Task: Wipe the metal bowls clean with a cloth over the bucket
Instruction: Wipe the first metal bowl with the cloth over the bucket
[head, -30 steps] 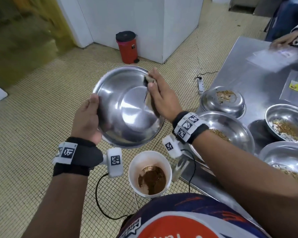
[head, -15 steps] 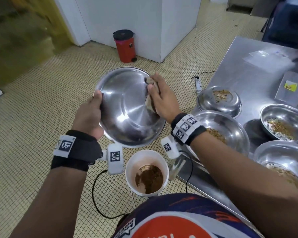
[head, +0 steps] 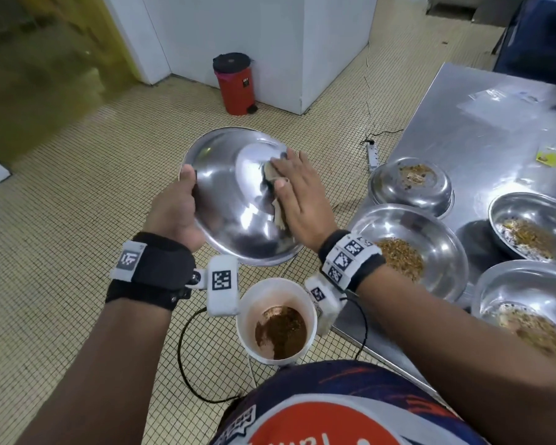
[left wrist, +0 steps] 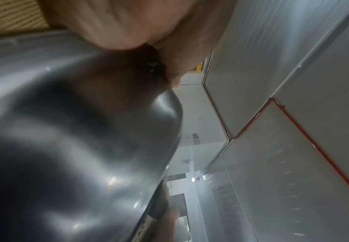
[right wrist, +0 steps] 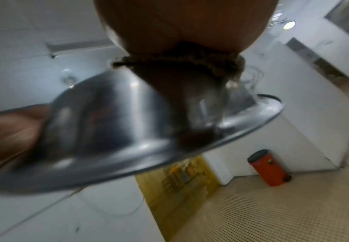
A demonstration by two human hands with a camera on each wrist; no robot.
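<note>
The right hand [head: 297, 200] lies flat now, fingers straight, pressing the cloth [head: 272, 184] onto the upturned underside of the metal bowl [head: 235, 200]; half a second ago that same hand was working the hollow inside, so the bowl has been flipped and the wipe has moved to its back; the left hand [head: 174, 213] has its grip clamped on the near rim, thumb on top, tilting the bowl above the white bucket [head: 275, 319] with its brown scrapings; by the look of it the inside is done and this bowl is nearly finished; on the desk [head: 482, 130] to the right, four more bowls [head: 408, 239] wait with crumbs.
</note>
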